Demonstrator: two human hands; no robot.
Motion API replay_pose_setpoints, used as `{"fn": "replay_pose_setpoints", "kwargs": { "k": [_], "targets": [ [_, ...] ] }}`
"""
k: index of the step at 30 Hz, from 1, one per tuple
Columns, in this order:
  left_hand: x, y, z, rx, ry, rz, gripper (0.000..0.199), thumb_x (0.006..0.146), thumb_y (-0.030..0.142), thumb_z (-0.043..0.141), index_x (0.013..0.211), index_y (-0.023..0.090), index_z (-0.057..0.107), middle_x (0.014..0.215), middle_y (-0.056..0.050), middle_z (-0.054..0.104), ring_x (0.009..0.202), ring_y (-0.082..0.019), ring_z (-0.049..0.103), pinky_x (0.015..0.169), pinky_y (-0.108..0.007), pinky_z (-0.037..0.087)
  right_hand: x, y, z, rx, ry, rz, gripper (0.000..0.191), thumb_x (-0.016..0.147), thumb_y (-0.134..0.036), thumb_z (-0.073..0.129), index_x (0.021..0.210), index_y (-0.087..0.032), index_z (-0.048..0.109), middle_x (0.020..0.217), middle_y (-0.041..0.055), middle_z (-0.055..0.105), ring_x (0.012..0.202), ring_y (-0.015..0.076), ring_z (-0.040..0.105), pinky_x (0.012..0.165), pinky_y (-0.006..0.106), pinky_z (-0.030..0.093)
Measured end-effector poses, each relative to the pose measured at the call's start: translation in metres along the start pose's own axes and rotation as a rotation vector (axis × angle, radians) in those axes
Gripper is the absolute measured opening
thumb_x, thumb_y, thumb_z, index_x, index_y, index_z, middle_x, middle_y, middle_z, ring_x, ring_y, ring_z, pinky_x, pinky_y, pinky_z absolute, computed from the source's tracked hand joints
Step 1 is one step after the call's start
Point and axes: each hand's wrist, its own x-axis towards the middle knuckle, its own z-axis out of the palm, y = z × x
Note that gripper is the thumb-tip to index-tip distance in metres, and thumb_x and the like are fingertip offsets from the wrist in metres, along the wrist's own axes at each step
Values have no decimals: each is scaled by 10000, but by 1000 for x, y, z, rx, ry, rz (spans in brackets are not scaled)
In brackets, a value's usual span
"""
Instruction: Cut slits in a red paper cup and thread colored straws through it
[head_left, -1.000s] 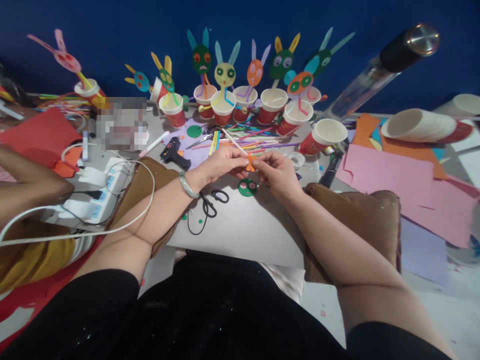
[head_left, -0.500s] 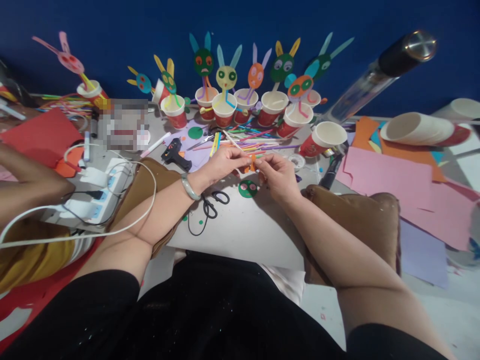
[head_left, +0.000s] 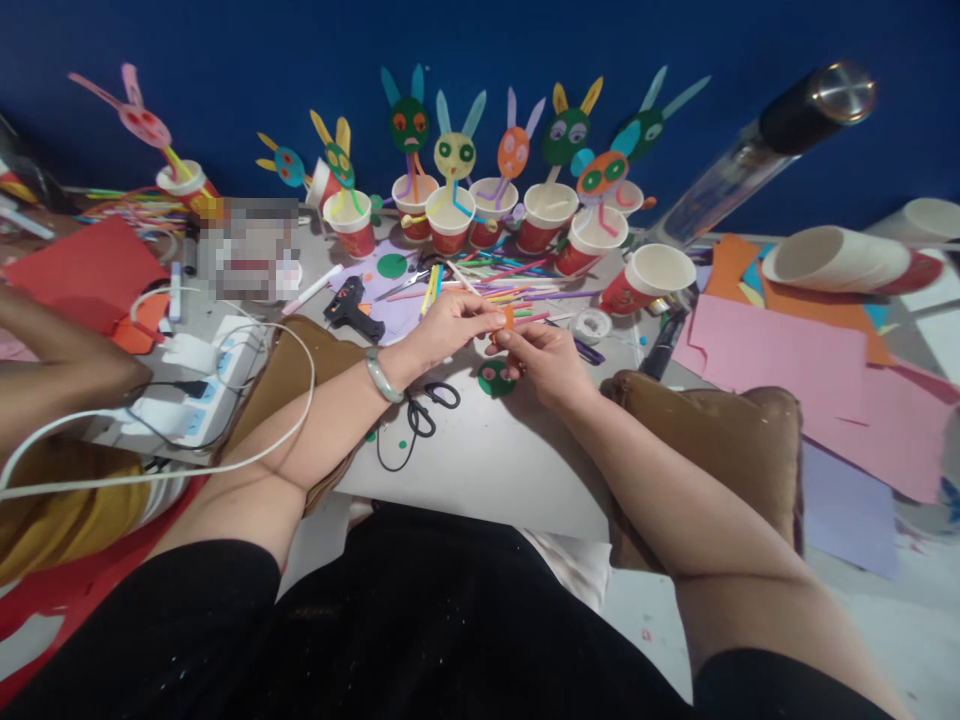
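- Right hand point(head_left: 551, 362) has dipped slightly since the earlier frame, so more of the round roll of clear tape point(head_left: 590, 325) shows beyond its knuckles; the left hand point(head_left: 448, 328) looks nearly unmoved.
- Between the fingertips, just right of the frame's centre line, sits a small piece of orange paper point(head_left: 509, 316), raised off the pale grey tabletop point(head_left: 487, 450).
- Its visible sliver seems to run up and down the frame; the rest is hidden, so I can't be sure of its long axis.
- Left fingers nip it from the left; right fingers, also pinched together, seem to grip its lower end. Neither hand is nearer.
- Below it, the flat green paper disc with pink eyes point(head_left: 491, 377) lies on the tabletop, partly covered by the right hand.
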Motion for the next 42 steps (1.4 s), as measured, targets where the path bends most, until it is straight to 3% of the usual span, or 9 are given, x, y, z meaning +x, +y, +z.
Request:
{"fn": "replay_pose_setpoints", "kwargs": {
  "k": [8, 11, 14, 16, 19, 29, 42],
  "targets": [
    [-1, 11, 1, -116, 106, -134, 359, 1012, 362, 611, 744, 135, 684, 727, -16, 654, 603, -64, 566, 520, -201, 373, 0, 1, -2, 2, 54, -12, 469, 684, -621, 901, 730, -180, 748, 717, 38, 759, 415, 59, 499, 388, 213, 363],
    [-2, 14, -2, -96, 80, -101, 388, 960, 450, 689, 737, 132, 686, 727, -14, 665, 600, -60, 553, 539, -202, 386, 0, 1, -2, -3, 58, -16, 475, 690, -630, 894, 727, -181, 744, 721, 46, 758, 417, 65, 498, 388, 221, 364],
    [-2, 13, -6, -71, 5, -1, 234, 797, 324, 854, 770, 134, 719, 711, 8, 680, 621, -66, 567, 601, -206, 441, -1, -1, -1, -44, 66, -43, 497, 699, -663, 878, 710, -186, 742, 650, 31, 714, 419, 70, 490, 396, 223, 367],
    [-1, 10, -7, -59, -35, 58, 159, 733, 218, 867, 777, 134, 739, 720, 8, 701, 648, -77, 601, 639, -214, 471, -1, -2, 0, -79, 70, -64, 513, 700, -686, 869, 701, -189, 743, 585, 10, 665, 421, 74, 485, 404, 224, 371],
    [1, 7, -7, -8, -48, 115, 54, 769, 164, 792, 740, 134, 759, 714, -6, 710, 657, -86, 618, 648, -224, 475, -2, -3, -1, -109, 61, -78, 526, 704, -705, 856, 709, -190, 752, 533, -7, 620, 421, 77, 474, 410, 224, 374],
    [1, 3, -11, 121, -1, 136, 218, 837, 223, 756, 630, 158, 730, 617, 8, 612, 630, -94, 526, 629, -247, 415, -1, -1, -2, -75, 7, 13, 473, 690, -649, 885, 740, -191, 780, 656, 36, 709, 459, 86, 508, 424, 240, 404],
    [0, 8, -9, 72, 3, 49, 156, 821, 210, 772, 683, 143, 745, 637, 22, 613, 573, -63, 494, 590, -232, 397, -3, -3, 1, -65, -29, 40, 448, 694, -602, 898, 687, -179, 751, 654, 37, 731, 456, 75, 518, 424, 220, 417]
  ]
}}
